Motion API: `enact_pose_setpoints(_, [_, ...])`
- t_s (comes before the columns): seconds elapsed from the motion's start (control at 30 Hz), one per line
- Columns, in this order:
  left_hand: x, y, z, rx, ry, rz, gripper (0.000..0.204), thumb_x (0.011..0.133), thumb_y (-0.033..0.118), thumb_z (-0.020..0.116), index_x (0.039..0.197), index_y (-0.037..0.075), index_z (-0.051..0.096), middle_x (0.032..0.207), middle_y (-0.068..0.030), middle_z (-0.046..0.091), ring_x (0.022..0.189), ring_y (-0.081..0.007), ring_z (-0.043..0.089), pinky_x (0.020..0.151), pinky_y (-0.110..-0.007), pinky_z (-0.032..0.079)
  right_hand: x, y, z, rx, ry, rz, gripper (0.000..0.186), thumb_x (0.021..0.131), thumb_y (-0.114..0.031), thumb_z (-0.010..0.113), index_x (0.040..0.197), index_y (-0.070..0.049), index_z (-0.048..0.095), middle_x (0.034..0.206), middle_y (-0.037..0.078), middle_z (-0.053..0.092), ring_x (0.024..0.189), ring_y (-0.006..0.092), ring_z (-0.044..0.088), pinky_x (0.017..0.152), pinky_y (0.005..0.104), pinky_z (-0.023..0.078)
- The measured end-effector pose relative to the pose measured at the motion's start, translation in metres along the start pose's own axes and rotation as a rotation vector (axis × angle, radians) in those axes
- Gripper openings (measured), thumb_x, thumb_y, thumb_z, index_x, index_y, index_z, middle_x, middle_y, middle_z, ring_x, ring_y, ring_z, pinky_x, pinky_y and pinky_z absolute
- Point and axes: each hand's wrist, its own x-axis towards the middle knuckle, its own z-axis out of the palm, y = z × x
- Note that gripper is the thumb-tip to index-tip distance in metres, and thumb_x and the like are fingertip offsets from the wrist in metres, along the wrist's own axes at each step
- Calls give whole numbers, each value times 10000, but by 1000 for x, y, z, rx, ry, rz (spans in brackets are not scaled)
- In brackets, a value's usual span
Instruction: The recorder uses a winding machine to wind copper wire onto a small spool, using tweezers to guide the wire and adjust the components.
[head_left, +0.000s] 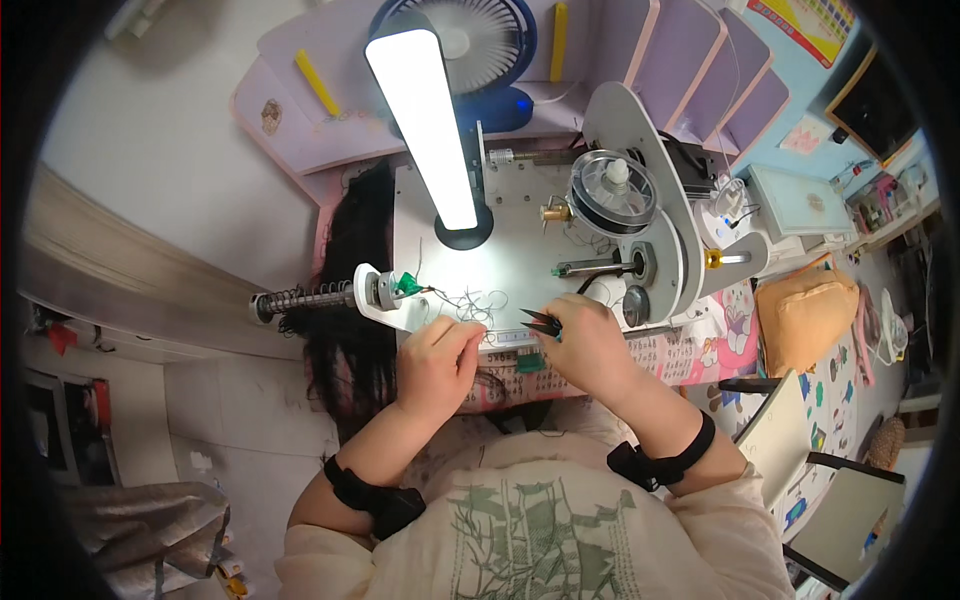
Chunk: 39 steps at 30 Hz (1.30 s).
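Note:
My right hand [585, 343] is closed around a pair of black tweezers [541, 321], whose two pointed tips stick out to the left, slightly apart. Across from it, my left hand [437, 368] is closed with thumb and forefinger pinched together; what sits between them is too small to make out. Thin dark loose strands [480, 303] curl on the white work plate [510, 212] just beyond my left fingertips. A spindle with a spring [318, 300] at the left carries a green piece [408, 284] with fine dark strands at its end.
A bright lamp [425, 130] rises over the plate in front of a blue fan [470, 50]. To the right stand a clear spool [612, 190] and a metal rod [600, 268] on a grey upright panel. Long black hair [355, 260] hangs at the left edge.

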Motion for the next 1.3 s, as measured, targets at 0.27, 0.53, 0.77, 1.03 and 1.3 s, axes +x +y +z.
enact_pose_setpoints(0.27, [0, -8, 2, 29, -73, 19, 66, 784, 30, 633, 843, 60, 640, 720, -96, 554, 631, -297, 564, 552, -375, 433, 8, -4, -5, -18, -76, 40, 138, 710, -91, 700, 792, -10, 626, 762, 152, 597, 741, 347, 586, 675, 400, 470])
enact_pose_setpoints(0.53, [0, -11, 0, 33, -100, 30, 87, 774, 24, 632, 852, 61, 640, 709, -93, 535, 624, -289, 552, 550, -375, 425, 12, -4, -7, -26, -127, 61, 144, 715, -98, 709, 793, -12, 624, 746, 157, 597, 715, 341, 584, 649, 403, 458])
enact_pose_setpoints(0.77, [-1, -11, 0, 27, -100, 32, 110, 760, 26, 635, 863, 65, 646, 712, -85, 531, 621, -281, 546, 550, -376, 420, 19, -14, -13, -96, -226, 115, 145, 715, -83, 701, 823, -8, 640, 812, 177, 627, 806, 356, 616, 740, 418, 490])
enact_pose_setpoints(1.03, [0, -10, -2, 28, -107, 28, 130, 749, 19, 630, 865, 74, 649, 711, -80, 529, 623, -277, 550, 552, -373, 426, 23, -16, -14, -99, -269, 135, 138, 717, -87, 698, 809, -2, 640, 801, 187, 636, 793, 361, 620, 729, 414, 492])
enact_pose_setpoints(1.3, [0, -10, -1, 32, -114, 23, 127, 748, 17, 628, 858, 76, 652, 707, -78, 528, 620, -272, 553, 549, -370, 430, 23, -13, -12, -109, -240, 102, 146, 715, -102, 711, 797, -4, 640, 756, 172, 623, 740, 347, 612, 684, 405, 482])
